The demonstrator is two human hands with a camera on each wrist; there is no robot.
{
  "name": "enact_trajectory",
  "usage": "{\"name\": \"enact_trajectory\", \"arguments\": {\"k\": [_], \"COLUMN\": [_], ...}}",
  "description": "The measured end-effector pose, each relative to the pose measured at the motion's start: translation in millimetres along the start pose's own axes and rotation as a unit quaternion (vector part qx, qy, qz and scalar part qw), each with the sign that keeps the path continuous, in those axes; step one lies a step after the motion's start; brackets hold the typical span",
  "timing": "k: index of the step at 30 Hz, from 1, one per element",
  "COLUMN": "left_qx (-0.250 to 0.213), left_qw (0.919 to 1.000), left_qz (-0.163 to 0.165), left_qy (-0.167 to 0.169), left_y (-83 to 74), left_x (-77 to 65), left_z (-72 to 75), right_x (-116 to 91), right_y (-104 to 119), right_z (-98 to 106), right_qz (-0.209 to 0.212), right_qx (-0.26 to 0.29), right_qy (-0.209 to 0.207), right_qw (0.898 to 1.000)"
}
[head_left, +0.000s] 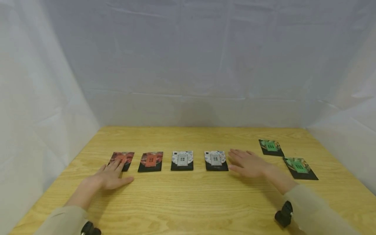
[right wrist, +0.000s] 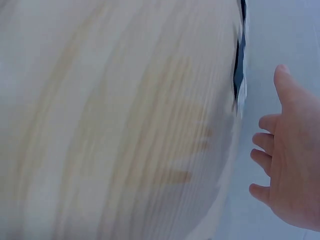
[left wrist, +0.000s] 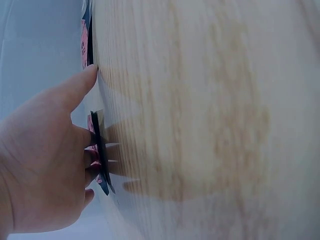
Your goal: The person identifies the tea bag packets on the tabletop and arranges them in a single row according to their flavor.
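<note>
Left hand point(head_left: 110, 176) lies flat, fingers straight, its tips pressing the leftmost red packet point(head_left: 122, 160) at the left end of a row on the desk point(head_left: 188, 202); right hand point(head_left: 246, 163), fingers spread and holding nothing, hovers just beside the right-hand grey packet point(head_left: 215, 160). Sliding a packet cleanly probably calls for even, flat fingertip pressure. Two green packets point(head_left: 271, 147) lie apart to the right.

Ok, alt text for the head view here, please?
A person's left hand rests flat on the leftmost red-patterned card of a four-card row on a light wooden table, while the right hand hovers open beside a grey-patterned card. Two green cards lie apart at right.
</note>
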State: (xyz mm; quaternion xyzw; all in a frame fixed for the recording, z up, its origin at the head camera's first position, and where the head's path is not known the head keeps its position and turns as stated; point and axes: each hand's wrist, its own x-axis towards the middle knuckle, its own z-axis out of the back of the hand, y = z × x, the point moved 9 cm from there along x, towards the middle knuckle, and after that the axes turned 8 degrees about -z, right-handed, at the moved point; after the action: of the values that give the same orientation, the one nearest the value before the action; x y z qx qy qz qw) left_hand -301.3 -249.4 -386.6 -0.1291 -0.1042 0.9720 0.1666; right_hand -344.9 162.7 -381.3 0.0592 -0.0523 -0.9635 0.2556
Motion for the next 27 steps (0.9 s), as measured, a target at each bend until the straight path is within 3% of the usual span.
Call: {"name": "enact_trajectory", "arguments": {"k": [14, 27], "left_qx": [-0.005, 0.000], "left_qw": [1.0000, 1.0000], "left_qz": [0.002, 0.005], "left_qy": [0.006, 0.007], "left_y": [1.1, 2.2], "left_x": [0.9, 1.6], "left_z": [-1.8, -2.1], "right_x": [-35, -39], "right_y": [-76, -119], "right_z": [16, 22], "right_qz": [-0.091, -0.136], "right_qx": [0.033, 0.050], "right_qy": [-0.033, -0.041], "right_qw": [0.995, 0.989]}}
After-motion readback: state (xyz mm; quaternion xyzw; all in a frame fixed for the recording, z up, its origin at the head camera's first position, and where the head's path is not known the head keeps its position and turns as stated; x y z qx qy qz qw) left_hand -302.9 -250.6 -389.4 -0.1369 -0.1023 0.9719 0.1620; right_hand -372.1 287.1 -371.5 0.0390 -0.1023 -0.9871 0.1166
